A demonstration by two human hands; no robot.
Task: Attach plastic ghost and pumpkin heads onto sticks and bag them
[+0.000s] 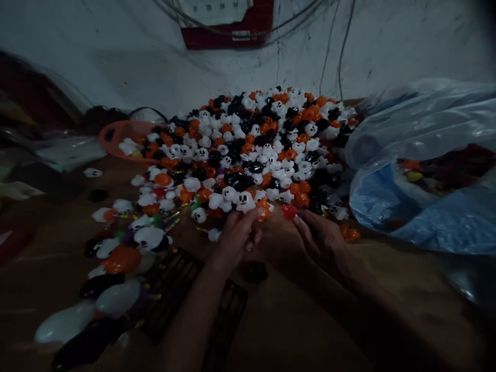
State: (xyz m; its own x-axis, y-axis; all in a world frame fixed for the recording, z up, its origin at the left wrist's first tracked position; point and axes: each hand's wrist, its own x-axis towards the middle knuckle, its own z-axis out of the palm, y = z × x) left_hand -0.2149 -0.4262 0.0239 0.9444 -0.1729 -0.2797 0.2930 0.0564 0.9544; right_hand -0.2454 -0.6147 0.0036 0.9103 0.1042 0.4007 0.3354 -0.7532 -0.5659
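My left hand [237, 235] is closed, pinching a small orange plastic piece [264, 208] between thumb and fingers. Just behind it is a white ghost-faced piece [244, 200]; whether my fingers touch it is hard to tell. My right hand [324, 236] pinches a small red piece [289, 211] at its fingertips, a short gap from the orange one. Both hands are at the front edge of a big heap of white, black and orange Halloween figures [267, 150]. Under my left forearm lies a black slotted tray [182, 274], partly covered.
Larger white, black and orange toppers [118, 297] with colourful sticks lie in rows on the left. An orange basket [110, 142] is tipped at the heap's left side. A clear and blue plastic bag [382, 206] holding coloured pieces stands right. Behind is a wall [127, 67] with cables.
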